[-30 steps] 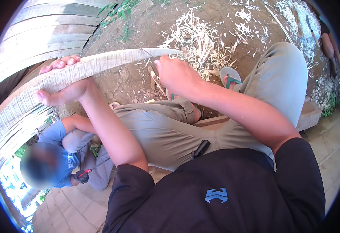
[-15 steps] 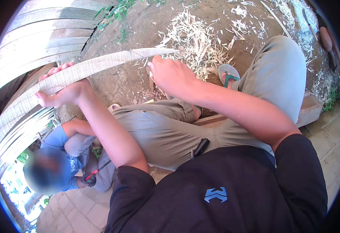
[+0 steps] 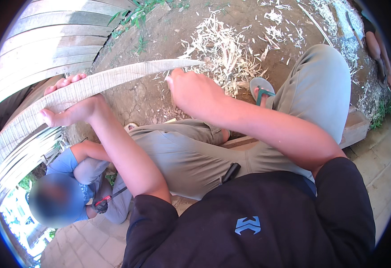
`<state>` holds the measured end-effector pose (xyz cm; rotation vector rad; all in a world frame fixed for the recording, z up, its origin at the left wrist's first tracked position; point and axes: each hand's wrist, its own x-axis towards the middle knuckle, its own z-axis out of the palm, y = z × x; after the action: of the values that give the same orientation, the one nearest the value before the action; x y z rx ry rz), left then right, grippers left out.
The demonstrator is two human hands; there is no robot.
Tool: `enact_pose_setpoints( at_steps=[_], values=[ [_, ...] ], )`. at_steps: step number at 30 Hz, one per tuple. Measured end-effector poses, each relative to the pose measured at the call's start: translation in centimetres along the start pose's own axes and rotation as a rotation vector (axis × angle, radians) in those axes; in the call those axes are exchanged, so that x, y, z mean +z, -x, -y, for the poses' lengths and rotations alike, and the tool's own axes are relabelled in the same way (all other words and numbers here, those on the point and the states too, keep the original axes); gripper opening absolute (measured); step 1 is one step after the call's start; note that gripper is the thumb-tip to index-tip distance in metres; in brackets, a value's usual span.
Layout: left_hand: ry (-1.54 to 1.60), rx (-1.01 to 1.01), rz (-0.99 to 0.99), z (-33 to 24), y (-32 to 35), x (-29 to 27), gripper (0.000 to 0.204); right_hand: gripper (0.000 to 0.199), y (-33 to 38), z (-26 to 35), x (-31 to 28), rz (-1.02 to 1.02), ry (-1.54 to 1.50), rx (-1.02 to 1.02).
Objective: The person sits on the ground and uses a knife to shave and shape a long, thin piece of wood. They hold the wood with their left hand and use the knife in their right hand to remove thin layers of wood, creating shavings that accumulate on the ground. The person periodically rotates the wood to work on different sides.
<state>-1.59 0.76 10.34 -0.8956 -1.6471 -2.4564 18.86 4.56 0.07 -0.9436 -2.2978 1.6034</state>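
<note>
My left hand [image 3: 72, 107] is closed around a long, pale, curved bamboo strip [image 3: 128, 73], fingers over its far edge and thumb under it. The strip runs from the lower left up to a thin tip [image 3: 195, 62] near the middle of the view. My right hand [image 3: 195, 89] is a closed fist just under that tip end, knuckles up. Whatever it holds is hidden by the hand. Both forearms cross above my knees in grey trousers [image 3: 191, 152].
Pale wood shavings [image 3: 224, 49] litter the dirt ahead, beside my foot in a teal flip-flop [image 3: 261, 87]. Stacked bamboo slats [image 3: 39, 40] fill the upper left. Another person in a blue shirt [image 3: 65, 178] crouches at lower left. Someone else's arm [image 3: 376, 47] shows at the upper right.
My right hand has slid up along the strip toward its thin tip. My left hand keeps its hold on the strip in about the same place.
</note>
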Motion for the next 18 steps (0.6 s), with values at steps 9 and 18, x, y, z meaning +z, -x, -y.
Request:
enact_pose_setpoints(
  at_steps=[9, 18],
  values=[
    [0.036, -0.016, -0.008, 0.0, -0.3, -0.3, 0.056, 0.038, -0.6, -1.2, 0.6, 0.010, 0.050, 0.011],
    [0.038, 0.000, 0.028, 0.0, -0.2, 0.1, 0.054, 0.037, -0.8, -2.0, 0.4, 0.006, 0.085, 0.042]
  ],
)
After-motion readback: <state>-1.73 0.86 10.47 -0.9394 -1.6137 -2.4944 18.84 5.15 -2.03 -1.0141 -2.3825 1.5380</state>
